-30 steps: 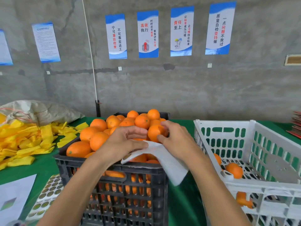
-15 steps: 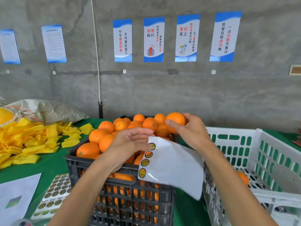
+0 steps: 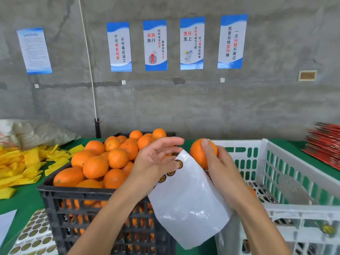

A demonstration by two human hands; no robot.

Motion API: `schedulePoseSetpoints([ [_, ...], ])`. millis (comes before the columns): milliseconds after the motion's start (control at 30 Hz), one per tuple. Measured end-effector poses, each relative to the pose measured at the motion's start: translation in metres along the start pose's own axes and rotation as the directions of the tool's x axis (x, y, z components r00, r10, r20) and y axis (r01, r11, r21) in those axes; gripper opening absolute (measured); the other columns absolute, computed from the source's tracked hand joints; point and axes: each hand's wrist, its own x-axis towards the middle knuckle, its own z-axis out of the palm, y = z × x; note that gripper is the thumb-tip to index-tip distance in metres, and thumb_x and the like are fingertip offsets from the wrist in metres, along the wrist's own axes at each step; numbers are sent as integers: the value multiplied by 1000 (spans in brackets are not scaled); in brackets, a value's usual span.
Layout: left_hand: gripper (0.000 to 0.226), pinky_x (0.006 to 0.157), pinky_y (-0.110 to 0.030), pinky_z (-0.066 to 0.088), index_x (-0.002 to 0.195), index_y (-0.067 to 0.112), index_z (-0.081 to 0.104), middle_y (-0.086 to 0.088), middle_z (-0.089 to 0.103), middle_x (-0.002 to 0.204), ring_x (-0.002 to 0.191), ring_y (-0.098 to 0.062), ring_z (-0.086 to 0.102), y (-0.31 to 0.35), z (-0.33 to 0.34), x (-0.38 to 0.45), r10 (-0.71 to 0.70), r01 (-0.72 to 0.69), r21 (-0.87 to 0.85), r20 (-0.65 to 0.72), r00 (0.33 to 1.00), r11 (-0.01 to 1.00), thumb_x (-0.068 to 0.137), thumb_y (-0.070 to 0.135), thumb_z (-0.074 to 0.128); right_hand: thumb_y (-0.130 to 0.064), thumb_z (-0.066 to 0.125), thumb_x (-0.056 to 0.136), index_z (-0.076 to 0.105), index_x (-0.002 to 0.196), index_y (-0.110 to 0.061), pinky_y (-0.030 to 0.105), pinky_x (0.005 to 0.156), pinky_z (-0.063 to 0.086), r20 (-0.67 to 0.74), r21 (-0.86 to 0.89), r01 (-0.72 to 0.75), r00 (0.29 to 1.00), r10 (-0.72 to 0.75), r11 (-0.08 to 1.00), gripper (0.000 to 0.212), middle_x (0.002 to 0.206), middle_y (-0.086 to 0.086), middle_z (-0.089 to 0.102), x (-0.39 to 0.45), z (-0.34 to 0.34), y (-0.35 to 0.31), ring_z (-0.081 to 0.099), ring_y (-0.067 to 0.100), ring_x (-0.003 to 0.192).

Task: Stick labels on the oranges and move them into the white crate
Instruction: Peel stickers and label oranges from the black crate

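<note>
While the right hand grips the round orange fruit just right of the glossy white label sheet, the left hand, fingers spread, holds that sheet's upper edge, with the white slotted plastic crate further right.

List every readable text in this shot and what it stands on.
"宁可事前检查 不可事后返工": first wall poster.
"高效执行": second poster; small columns blurred.
"责任至上": third poster; small columns blurred.
"质量自检坚持做 一点问题不放过": fourth poster.
Left notice and round labels on the sticker sheet: unreadable.
</note>
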Motion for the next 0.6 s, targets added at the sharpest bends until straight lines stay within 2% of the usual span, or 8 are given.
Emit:
schedulePoseSetpoints([
  [67,47,92,-35,55,119,12,70,-14,70,121,116,-21,64,-4,6,-1,44,-43,-22,14,999,999,75,-7,74,-97,33,64,50,129,-42,41,93,50,2,2,-20,1000,20,1000,87,111,-17,63,-4,-1,7,63,7,102],
  [167,47,90,-39,55,119,12,70,-10,68,126,121,-24,62,-7,10,-2,78,-77,-7,66,995,997,77,-9,72,-99,38,62,53,127,-48,38,90,52,-31,124,10,999,-6,992,84,106,-20,66,-10,-3,15,66,4,99],
  [233,48,86,-34,55,120,16,71,-5,66,131,121,-24,61,-8,11,-3,73,-77,30,112,991,997,79,-10,70,-95,43,67,51,129,-48,40,90,55,-129,188,111,988,-88,976,78,108,-22,68,-12,-3,18,69,4,98],
  [333,53,88,-32,56,118,29,72,4,62,138,119,-23,61,-9,12,-5,46,-71,148,165,985,986,81,-9,66,-86,44,78,46,129,-49,27,76,50,-303,176,295,924,-233,939,63,104,-43,58,-15,-2,22,64,-12,93],
  [433,52,85,-31,55,119,31,72,6,59,140,120,-22,60,-8,16,-6,11,-63,255,201,979,965,82,-4,60,-79,46,86,44,122,-57,15,72,50,-362,198,386,883,-299,901,43,105,-44,57,-20,1,26,63,-11,96],
  [467,49,83,-32,55,120,31,72,5,61,137,117,-24,61,-7,16,-6,-12,-45,272,205,979,961,84,-1,59,-77,47,88,44,125,-55,11,72,51,-379,194,414,868,-321,889,43,106,-44,57,-21,2,26,63,-11,97],
  [533,36,86,-43,57,123,33,70,-1,68,123,107,-32,65,-3,19,-5,-69,5,298,206,976,955,91,17,63,-72,47,92,45,134,-44,4,74,46,-396,201,458,847,-356,866,51,109,-42,58,-21,3,28,63,-11,97],
  [600,29,92,-51,57,124,31,69,-4,71,116,104,-33,68,1,21,-2,-101,28,306,225,969,952,96,33,67,-73,47,92,44,137,-39,5,75,47,-382,231,474,847,-369,850,58,110,-38,61,-21,2,29,65,-8,97],
])
